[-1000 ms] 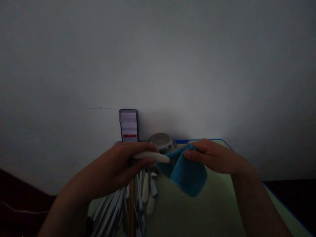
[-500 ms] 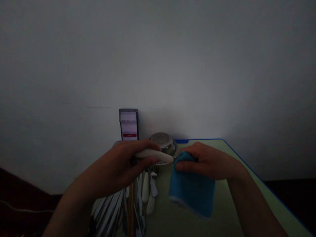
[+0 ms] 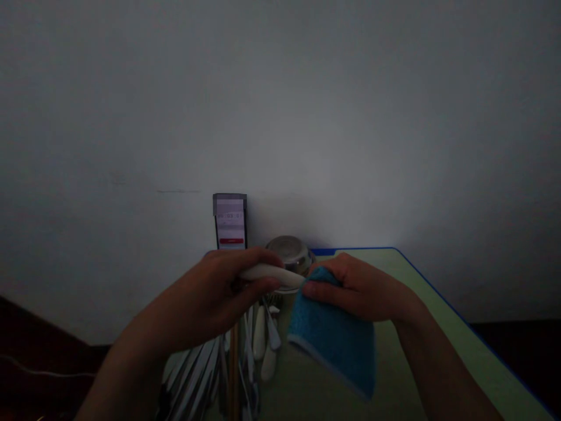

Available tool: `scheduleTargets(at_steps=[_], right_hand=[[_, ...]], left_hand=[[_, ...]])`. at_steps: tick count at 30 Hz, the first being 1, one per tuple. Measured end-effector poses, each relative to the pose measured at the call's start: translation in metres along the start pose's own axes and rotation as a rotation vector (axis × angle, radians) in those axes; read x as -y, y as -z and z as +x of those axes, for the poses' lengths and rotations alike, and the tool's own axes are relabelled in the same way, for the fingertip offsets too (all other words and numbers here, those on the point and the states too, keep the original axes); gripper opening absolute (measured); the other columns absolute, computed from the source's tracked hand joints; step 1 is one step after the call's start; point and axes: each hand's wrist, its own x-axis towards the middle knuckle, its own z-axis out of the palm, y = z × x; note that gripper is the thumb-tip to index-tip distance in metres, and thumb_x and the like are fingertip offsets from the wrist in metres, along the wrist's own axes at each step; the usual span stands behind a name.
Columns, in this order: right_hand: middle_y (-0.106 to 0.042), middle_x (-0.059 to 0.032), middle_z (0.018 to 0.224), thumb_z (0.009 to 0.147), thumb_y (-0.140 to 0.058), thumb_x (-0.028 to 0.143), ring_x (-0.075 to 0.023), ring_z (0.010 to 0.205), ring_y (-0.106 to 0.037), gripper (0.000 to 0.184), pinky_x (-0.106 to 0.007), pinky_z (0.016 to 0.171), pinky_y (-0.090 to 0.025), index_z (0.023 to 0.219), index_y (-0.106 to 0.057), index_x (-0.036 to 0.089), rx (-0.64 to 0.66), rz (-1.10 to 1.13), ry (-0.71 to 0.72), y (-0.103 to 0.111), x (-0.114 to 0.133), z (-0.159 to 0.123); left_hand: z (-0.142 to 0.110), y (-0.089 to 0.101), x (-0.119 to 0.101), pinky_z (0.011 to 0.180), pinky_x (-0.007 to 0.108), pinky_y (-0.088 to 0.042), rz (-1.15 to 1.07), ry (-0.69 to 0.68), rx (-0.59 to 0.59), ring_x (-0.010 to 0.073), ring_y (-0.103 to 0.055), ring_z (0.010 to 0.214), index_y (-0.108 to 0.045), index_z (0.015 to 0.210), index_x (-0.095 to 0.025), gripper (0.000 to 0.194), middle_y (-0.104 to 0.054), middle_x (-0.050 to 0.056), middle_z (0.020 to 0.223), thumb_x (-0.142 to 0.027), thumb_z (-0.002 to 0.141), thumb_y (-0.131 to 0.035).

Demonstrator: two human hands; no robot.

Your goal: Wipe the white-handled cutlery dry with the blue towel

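My left hand (image 3: pixel 232 289) is closed on the thick white handle (image 3: pixel 287 276) of a utensil, thumb below and fingers above. The utensil's other end is hidden in the blue cloth (image 3: pixel 335 339), so its kind does not show. My right hand (image 3: pixel 355 286) pinches that cloth around the utensil just past the handle, and the rest of the cloth hangs down. Under the left hand lie white-handled cutlery pieces (image 3: pixel 259 336), a fork's tines (image 3: pixel 276 301) among them. Just behind both hands sits an upturned metal bowl (image 3: pixel 289 248).
A phone (image 3: pixel 231 225) with a lit screen leans against the wall (image 3: pixel 350 117). Several metal utensils (image 3: pixel 195 374) and wooden chopsticks (image 3: pixel 234 374) lie at the near left of the green table (image 3: pixel 394 397), which has a blue edge. The room is dim.
My right hand and the cloth have shifted slightly left, toward the white handle, and the hanging cloth has swung. My left hand keeps its hold, almost still.
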Motion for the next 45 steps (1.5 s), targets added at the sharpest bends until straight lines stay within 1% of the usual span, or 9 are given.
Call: scheduleTargets(at_steps=[4, 8, 11, 17, 25, 29, 35, 41, 45], right_hand=[[-0.056, 0.0011, 0.071, 0.084, -0.049, 0.05, -0.01, 0.061, -0.05, 0.035, -0.021, 0.054, -0.038, 0.081, -0.057, 0.016, 0.084, -0.01, -0.11, 0.003, -0.001, 0.001], [-0.062, -0.0031, 0.092, 0.077, -0.059, 0.051, -0.0153, 0.077, -0.057, 0.038, -0.024, 0.061, -0.041, 0.098, -0.058, 0.02, -0.005, -0.036, -0.173, 0.003, -0.003, 0.001], [-0.062, -0.0017, 0.084, 0.072, -0.063, 0.051, -0.0144, 0.071, -0.055, 0.039, -0.023, 0.056, -0.04, 0.094, -0.057, 0.02, -0.125, 0.0, -0.234, 0.001, -0.005, 0.0], [-0.051, 0.0033, 0.066, 0.077, -0.059, 0.051, -0.0093, 0.058, -0.046, 0.033, -0.02, 0.049, -0.036, 0.078, -0.055, 0.019, -0.47, 0.171, -0.157, 0.001, -0.006, -0.002], [-0.043, 0.0038, 0.059, 0.09, -0.034, 0.052, -0.0092, 0.054, -0.041, 0.043, -0.023, 0.049, -0.031, 0.066, -0.045, 0.019, -0.375, -0.012, -0.124, -0.001, 0.002, 0.0], [-0.042, 0.0038, 0.057, 0.091, -0.032, 0.05, -0.0098, 0.055, -0.04, 0.044, -0.024, 0.052, -0.031, 0.062, -0.042, 0.019, -0.538, -0.078, -0.083, 0.0, 0.008, 0.0], [-0.037, 0.0049, 0.054, 0.09, -0.036, 0.049, -0.009, 0.051, -0.037, 0.043, -0.024, 0.049, -0.028, 0.061, -0.041, 0.019, -0.47, -0.126, -0.094, 0.002, 0.008, -0.001], [-0.042, 0.0044, 0.061, 0.091, -0.033, 0.05, -0.0092, 0.057, -0.04, 0.042, -0.023, 0.053, -0.032, 0.066, -0.046, 0.019, -0.37, 0.022, -0.12, 0.001, 0.007, 0.001], [-0.049, 0.0027, 0.069, 0.09, -0.036, 0.05, -0.0116, 0.066, -0.047, 0.037, -0.024, 0.06, -0.036, 0.074, -0.05, 0.019, -0.411, 0.035, -0.159, 0.003, 0.008, 0.0]], left_hand=[[0.003, -0.003, -0.001, 0.066, 0.024, -0.046, 0.031, -0.019, 0.006, 0.0148, -0.064, 0.076, -0.055, 0.109, -0.025, 0.022, -0.068, 0.0, 0.091, -0.032, 0.089, -0.049], [0.004, -0.003, 0.001, 0.065, 0.024, -0.046, -0.003, 0.004, 0.049, 0.0147, -0.063, 0.075, -0.056, 0.108, -0.024, 0.021, -0.068, 0.0, 0.091, -0.031, 0.089, -0.048], [0.004, -0.001, 0.004, 0.061, 0.022, -0.046, -0.04, 0.02, 0.038, 0.0134, -0.063, 0.07, -0.056, 0.108, -0.023, 0.022, -0.068, 0.0, 0.086, -0.032, 0.09, -0.048], [0.003, 0.0, 0.002, 0.056, 0.017, -0.045, -0.038, 0.031, -0.165, 0.0103, -0.06, 0.062, -0.054, 0.102, -0.02, 0.018, -0.065, -0.002, 0.077, -0.031, 0.088, -0.051], [0.011, -0.007, -0.016, 0.043, 0.017, -0.039, -0.021, 0.071, -0.432, 0.0082, -0.047, 0.045, -0.05, 0.093, -0.02, 0.016, -0.053, -0.007, 0.057, -0.03, 0.083, -0.056], [0.012, -0.006, -0.018, 0.044, 0.018, -0.041, -0.104, 0.069, -0.362, 0.0094, -0.052, 0.049, -0.05, 0.09, -0.019, 0.017, -0.058, -0.004, 0.062, -0.032, 0.081, -0.058], [0.007, -0.005, -0.01, 0.045, 0.018, -0.04, -0.1, 0.085, -0.019, 0.0108, -0.056, 0.052, -0.052, 0.098, -0.02, 0.025, -0.063, -0.002, 0.067, -0.042, 0.086, -0.052], [0.01, -0.002, -0.012, 0.052, 0.021, -0.041, 0.002, 0.081, -0.026, 0.0128, -0.062, 0.057, -0.06, 0.1, -0.021, 0.029, -0.067, 0.0, 0.071, -0.045, 0.084, -0.053], [0.011, -0.004, -0.012, 0.054, 0.021, -0.041, 0.071, 0.075, -0.01, 0.014, -0.062, 0.06, -0.064, 0.094, -0.02, 0.031, -0.067, 0.001, 0.07, -0.046, 0.086, -0.049]])
